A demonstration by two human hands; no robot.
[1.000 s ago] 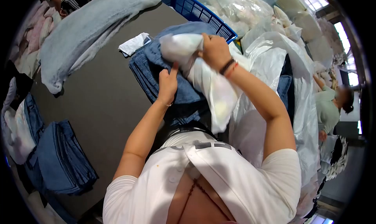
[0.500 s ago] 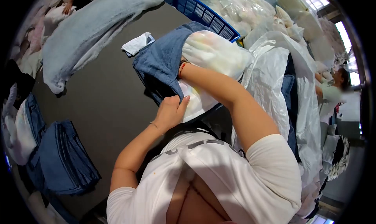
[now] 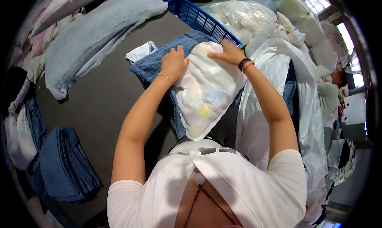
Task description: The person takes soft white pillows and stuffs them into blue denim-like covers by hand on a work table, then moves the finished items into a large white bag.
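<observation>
Nothing legible (dark marks on the white shirt (image 3: 242, 184) blur).

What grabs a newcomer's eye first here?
The white plastic bag of pastel items sits dead centre, lying on blue denim with the left hand and right hand on its far end. Next come the pale blue blanket sprawled top left and the folded denim stack lower left.
</observation>
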